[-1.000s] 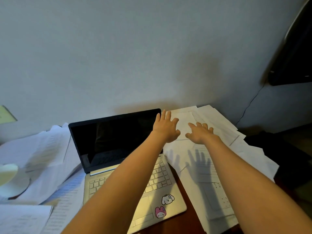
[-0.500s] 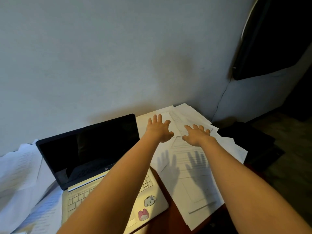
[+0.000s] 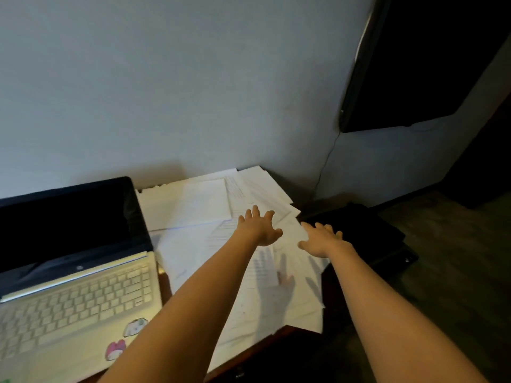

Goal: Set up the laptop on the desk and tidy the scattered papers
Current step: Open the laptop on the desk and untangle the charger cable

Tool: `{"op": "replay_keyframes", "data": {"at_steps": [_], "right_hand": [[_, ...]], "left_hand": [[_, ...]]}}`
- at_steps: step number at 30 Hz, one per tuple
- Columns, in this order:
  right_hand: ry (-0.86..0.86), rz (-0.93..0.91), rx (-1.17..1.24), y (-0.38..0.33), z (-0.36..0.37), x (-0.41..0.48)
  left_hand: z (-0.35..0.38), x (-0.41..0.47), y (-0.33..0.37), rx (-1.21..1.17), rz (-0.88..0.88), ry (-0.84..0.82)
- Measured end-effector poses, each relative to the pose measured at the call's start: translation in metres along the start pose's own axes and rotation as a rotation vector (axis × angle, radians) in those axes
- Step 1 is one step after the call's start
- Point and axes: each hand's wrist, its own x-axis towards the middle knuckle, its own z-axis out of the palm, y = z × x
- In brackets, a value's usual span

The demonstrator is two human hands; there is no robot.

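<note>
An open white laptop [image 3: 80, 288] with a dark screen and two cartoon stickers sits at the left of the dark wooden desk [image 3: 279, 334]. To its right lies a loose spread of white papers [image 3: 193, 208], overlapping at odd angles up to the desk's right edge. My left hand [image 3: 258, 226] hovers over the papers with fingers spread. My right hand [image 3: 320, 237] reaches out beside it with straight fingers, over the papers' right edge. Both hands hold nothing and cast shadows on the sheets below.
A grey wall stands directly behind the desk. A black object [image 3: 362, 233] lies off the desk's right side, lower down. A dark panel [image 3: 420, 62] hangs on the wall at upper right, with a thin cable [image 3: 327, 158] running down from it.
The view has swung to the right, so the laptop now sits further left. Both hands have moved right across the papers, the right one reaching their right edge.
</note>
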Motion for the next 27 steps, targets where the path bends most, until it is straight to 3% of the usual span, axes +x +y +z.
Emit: {"op": "replay_keyframes", "data": {"at_steps": [10,19,27], "right_hand": [[-0.066,0.100,0.086,0.133,0.010,0.002],[-0.087,0.138,0.109,0.201,0.002,0.030],[-0.113,0.094,0.058,0.245,-0.022,0.114]], "left_hand": [[0.030,0.039,0.108,0.046,0.068,-0.053],[0.047,0.091,0.167,0.026,0.128,-0.113],[0.047,0.176,0.199,-0.031,0.092,-0.146]]}}
